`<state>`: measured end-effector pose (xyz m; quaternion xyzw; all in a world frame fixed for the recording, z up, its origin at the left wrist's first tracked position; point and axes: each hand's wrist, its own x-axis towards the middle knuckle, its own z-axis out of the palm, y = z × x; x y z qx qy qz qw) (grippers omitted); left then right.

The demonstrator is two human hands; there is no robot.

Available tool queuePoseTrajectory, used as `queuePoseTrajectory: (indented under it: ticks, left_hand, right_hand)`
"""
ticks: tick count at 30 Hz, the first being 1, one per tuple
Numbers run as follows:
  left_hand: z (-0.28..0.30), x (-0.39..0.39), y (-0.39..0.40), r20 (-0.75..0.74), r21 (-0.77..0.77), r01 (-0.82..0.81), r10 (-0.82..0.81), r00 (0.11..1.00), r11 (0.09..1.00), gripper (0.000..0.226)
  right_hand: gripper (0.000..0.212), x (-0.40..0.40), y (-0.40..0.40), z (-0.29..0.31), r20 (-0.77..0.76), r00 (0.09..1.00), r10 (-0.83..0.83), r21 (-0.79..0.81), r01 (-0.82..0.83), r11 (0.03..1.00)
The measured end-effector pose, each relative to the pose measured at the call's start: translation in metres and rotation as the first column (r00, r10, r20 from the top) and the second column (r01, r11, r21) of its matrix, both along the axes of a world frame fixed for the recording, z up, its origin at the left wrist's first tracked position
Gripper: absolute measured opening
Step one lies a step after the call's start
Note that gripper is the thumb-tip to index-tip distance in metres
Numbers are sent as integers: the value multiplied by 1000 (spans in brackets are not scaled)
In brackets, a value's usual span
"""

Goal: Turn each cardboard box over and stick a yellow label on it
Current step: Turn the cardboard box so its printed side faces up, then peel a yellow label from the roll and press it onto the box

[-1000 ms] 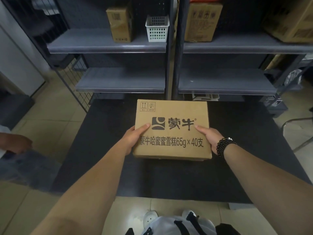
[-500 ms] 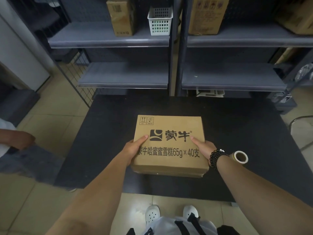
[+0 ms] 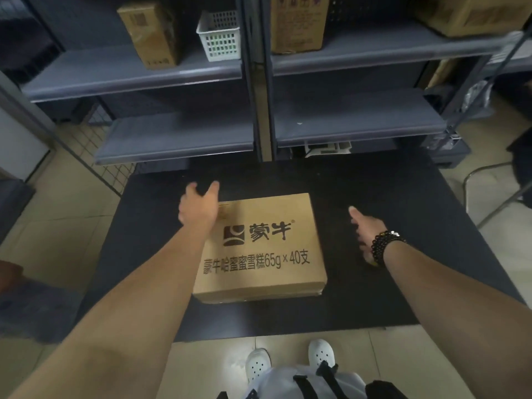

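Observation:
A flat cardboard box (image 3: 267, 246) with a dark logo and printed text lies printed side up on the black table (image 3: 374, 298), close to its front edge. My left hand (image 3: 198, 205) hovers over the box's far left corner with fingers spread, holding nothing. My right hand (image 3: 367, 231), with a dark bead bracelet on the wrist, is apart from the box, to its right and low over the table, thumb out. A small yellowish sliver (image 3: 372, 263) shows under that wrist; I cannot tell what it is. No yellow label is visible on the box.
Grey shelves stand behind the table, holding a small carton (image 3: 149, 33), a white basket (image 3: 220, 36) and larger cartons (image 3: 299, 24), (image 3: 472, 12). A wire grid panel (image 3: 109, 156) leans at the left. A metal chair frame (image 3: 489, 197) is at the right. Another person's arm (image 3: 11, 275) shows at the left edge.
Both hands held the box by its sides before; it now lies on the table and both hands have let go. The left hand moved to the far corner, the right hand out to the right.

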<state>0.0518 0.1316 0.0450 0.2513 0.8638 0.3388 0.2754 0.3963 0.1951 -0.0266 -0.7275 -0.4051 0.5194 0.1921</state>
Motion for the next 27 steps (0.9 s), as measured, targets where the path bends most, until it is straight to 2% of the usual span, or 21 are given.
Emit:
queuePoseTrajectory:
  ticks: [2,3,5,8,10,12,15,18,21,23,24,27]
  left_hand:
    - [17,43,35,-103,122,108,-96,990,987,57]
    - [24,63,47,-81,185,160,-147,986,970,46]
    - [28,117,72,2,250,271,-281,960,929,26]
    - [18,206,95,84,211,436,-461,884,875,25]
    - [-9,260,101,198,115,493,-506,839,862,30]
    - [-42,295,95,318,-14,524,-493,810,852,34]
    - [-92,325,75,441,-170,471,-361,822,866,39]
    - [-127,333,52,480,-254,416,-259,838,873,45]
    - [-145,333,42,469,-280,409,-248,848,868,50]
    - [-147,330,40,459,-267,446,-294,838,855,56]
    - [-146,327,39,434,-256,469,-333,837,845,58]
    - [-139,320,45,325,-181,540,-468,822,822,57]
  right_hand:
    - [53,41,10,-3,150,988,43,36,-48,998]
    - [44,53,12,-5,242,966,87,26,-96,995]
    - [30,79,12,-7,452,861,232,-21,-250,968]
    - [25,108,1,-25,577,700,421,-130,-430,893]
    - [27,128,-3,-46,591,648,480,-121,-517,847]
    - [32,134,-11,-63,589,578,564,-120,-628,769]
    - [51,133,-11,-72,592,483,646,-170,-708,685]
    - [61,134,-4,-80,641,315,700,-247,-779,576]
    - [55,142,4,-93,699,229,678,-240,-818,523]
    - [40,143,6,-102,684,260,682,-189,-839,510]
    - [33,142,8,-105,652,327,684,-139,-836,531]
    - [19,134,16,-99,414,675,610,7,-673,739]
